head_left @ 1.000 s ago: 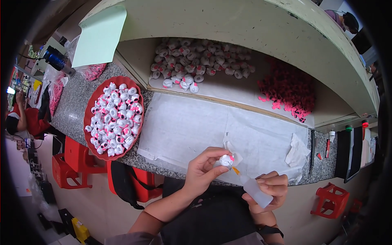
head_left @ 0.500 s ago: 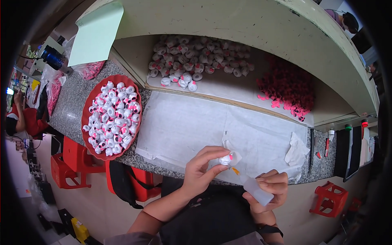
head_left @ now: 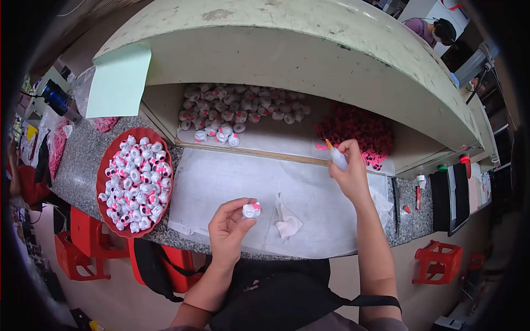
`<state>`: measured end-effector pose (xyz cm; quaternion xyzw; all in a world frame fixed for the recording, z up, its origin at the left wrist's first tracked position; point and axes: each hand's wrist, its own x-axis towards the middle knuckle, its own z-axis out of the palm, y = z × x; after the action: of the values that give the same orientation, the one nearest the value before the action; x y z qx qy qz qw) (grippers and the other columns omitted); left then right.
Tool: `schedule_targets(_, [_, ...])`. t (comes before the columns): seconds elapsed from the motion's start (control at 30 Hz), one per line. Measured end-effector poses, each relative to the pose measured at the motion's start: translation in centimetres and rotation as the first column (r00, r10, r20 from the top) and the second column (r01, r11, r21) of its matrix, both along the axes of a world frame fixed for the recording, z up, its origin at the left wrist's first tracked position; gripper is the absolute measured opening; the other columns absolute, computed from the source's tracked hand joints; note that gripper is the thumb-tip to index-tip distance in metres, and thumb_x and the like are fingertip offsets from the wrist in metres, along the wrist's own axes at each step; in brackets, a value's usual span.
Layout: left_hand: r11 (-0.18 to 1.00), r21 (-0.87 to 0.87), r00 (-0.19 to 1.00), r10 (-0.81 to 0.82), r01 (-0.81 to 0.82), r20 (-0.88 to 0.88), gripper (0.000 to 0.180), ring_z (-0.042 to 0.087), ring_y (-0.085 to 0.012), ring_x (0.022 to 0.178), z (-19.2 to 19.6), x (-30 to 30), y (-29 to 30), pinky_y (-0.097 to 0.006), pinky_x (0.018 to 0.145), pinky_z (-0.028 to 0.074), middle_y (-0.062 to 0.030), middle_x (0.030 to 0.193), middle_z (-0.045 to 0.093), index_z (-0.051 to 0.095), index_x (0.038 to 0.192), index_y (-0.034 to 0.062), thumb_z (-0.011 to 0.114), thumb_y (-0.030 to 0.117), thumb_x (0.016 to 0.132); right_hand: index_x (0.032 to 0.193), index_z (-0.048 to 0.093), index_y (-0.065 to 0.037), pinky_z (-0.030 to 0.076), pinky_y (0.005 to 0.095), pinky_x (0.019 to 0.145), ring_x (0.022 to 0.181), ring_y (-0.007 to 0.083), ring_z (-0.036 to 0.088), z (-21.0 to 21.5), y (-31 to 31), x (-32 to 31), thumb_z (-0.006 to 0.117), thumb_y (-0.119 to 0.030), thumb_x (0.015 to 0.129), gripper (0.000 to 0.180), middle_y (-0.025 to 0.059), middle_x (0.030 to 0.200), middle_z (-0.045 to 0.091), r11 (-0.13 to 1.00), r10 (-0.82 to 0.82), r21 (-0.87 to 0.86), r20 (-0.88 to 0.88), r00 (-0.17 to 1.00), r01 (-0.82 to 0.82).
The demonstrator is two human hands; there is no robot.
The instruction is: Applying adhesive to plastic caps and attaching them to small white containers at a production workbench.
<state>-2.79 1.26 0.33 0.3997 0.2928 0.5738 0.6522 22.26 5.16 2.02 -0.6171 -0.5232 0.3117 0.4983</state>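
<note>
White with a pink patch, the small ball (head_left: 252,210) is sitting in my left hand (head_left: 227,229), over the white paper (head_left: 215,174) on the desk (head_left: 80,160) and left of a crumpled tissue (head_left: 290,223). That grip is clamping on it between thumb and fingertips. My right hand (head_left: 353,171) is hovering near the shelf (head_left: 265,139), its grip closing round a pale squeeze bottle (head_left: 338,160), while the orange tip (head_left: 329,144) is pointing up toward the shelf, beside the loose pink pieces (head_left: 350,129). From this distance I am not managing to tell whether a fingertip is touching one of them.

I am judging the step in hand to be fetching a pink piece for the ball. More white balls (head_left: 237,107) are lying along the shelf, and the red bowl (head_left: 101,179) is holding many with pink on them. Next, I am guessing, the move is calling for free fingertips to be singling out one piece, with the bottle staying secure and the ball steady.
</note>
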Motion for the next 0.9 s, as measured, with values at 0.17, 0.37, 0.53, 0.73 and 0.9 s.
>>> schedule_targets(0.17, [0.999,-0.032,0.998,-0.022,0.020,-0.063,0.031,0.055,-0.0203,0.085,0.2,0.4,-0.6,-0.029,0.077,0.042,-0.0159,0.097,0.053,0.045,0.099,-0.0028,0.054,-0.007,0.069,0.073,0.052,0.001,0.042,0.0359,0.056,0.062,0.0291,0.054,-1.1,3.5,-0.6,0.061,-0.012,0.067,0.017,0.0135,0.062,0.055,0.987,-0.142,0.060,0.773,0.618,0.152])
schedule_targets(0.37, [0.998,-0.055,0.999,-0.013,0.010,-0.049,0.032,0.054,-0.0197,0.088,-0.2,0.1,-0.2,-0.029,0.078,0.042,-0.0162,0.098,0.053,0.045,0.100,-0.0033,0.053,-0.008,0.069,0.070,0.054,0.002,0.042,0.0277,0.050,0.053,0.0169,0.053,1.6,0.1,-3.4,0.059,-0.007,0.069,0.010,0.0099,0.060,0.054,1.000,-0.015,-0.007,0.505,0.863,0.022])
schedule_targets(0.53, [0.993,-0.024,0.989,-0.116,0.115,-0.089,0.031,0.051,-0.0177,0.093,0.1,1.0,-0.2,-0.027,0.080,0.041,-0.0150,0.100,0.052,0.046,0.100,-0.0048,0.053,-0.009,0.070,0.069,0.051,0.003,0.043,0.0221,0.048,0.056,0.0147,0.053,2.6,-6.4,-7.5,0.058,0.006,0.067,0.008,0.0123,0.072,0.055,0.986,0.142,-0.053,-0.243,0.960,-0.159])
schedule_targets(0.73, [0.980,0.173,0.931,-0.031,0.100,-0.363,0.028,0.052,-0.0207,0.091,0.1,1.4,-0.9,-0.028,0.078,0.041,-0.0119,0.098,0.054,0.053,0.096,-0.0002,0.056,-0.005,0.069,0.071,0.051,0.004,0.045,0.0253,0.049,0.057,0.0174,0.053,1.1,-8.3,-9.5,0.060,0.006,0.066,0.011,0.0139,0.071,0.053,0.978,0.190,0.042,-0.575,0.795,-0.204])
schedule_targets(0.9, [0.944,0.296,0.853,0.032,0.145,-0.520,0.025,0.054,-0.0216,0.089,0.9,1.7,-1.2,-0.028,0.075,0.043,-0.0110,0.095,0.056,0.056,0.093,0.0012,0.058,-0.003,0.068,0.072,0.051,0.004,0.045,0.0246,0.050,0.057,0.0168,0.053,0.4,-8.6,-9.2,0.060,0.006,0.066,0.011,0.0134,0.072,0.053,0.985,0.154,0.020,-0.559,0.815,-0.172])
